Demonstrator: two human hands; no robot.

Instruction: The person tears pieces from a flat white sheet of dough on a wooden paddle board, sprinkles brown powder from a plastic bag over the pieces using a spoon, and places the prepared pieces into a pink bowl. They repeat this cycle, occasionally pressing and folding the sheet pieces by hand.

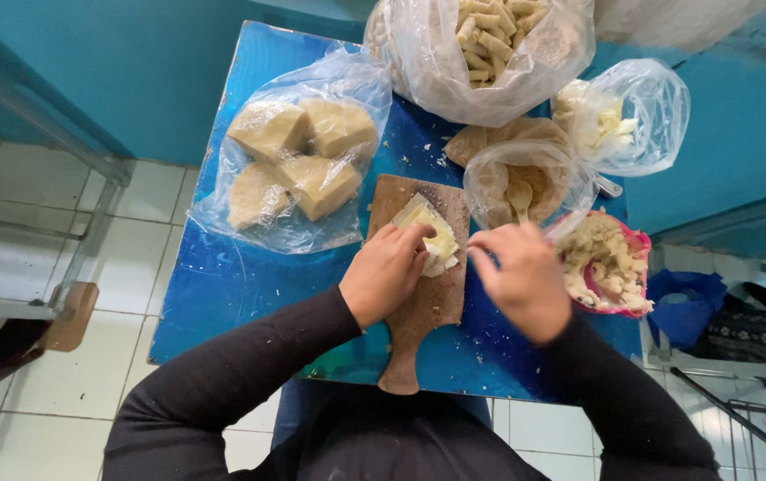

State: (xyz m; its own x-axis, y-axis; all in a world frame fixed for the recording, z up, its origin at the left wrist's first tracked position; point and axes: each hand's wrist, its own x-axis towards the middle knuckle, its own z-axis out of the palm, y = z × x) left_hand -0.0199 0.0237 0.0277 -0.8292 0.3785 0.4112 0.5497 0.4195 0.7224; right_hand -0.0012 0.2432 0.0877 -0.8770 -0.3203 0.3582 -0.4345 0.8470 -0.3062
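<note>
A wooden cutting board (426,303) with a handle lies on the small blue table (223,285). On its far end rests a pale flat piece of dough (426,224). My left hand (387,272) presses on the near edge of the dough, fingers curled over it. My right hand (523,278) hovers just right of the dough, over the board's right edge, fingers bent, and I cannot see anything in it.
A clear bag of tan dough blocks (298,160) sits at the left. Behind the board are a bag of rolled sticks (490,40), a bag of brown filling with a spoon (524,189), a bag of pale pieces (619,120) and a pink bowl of scraps (610,263). White tiled floor lies left.
</note>
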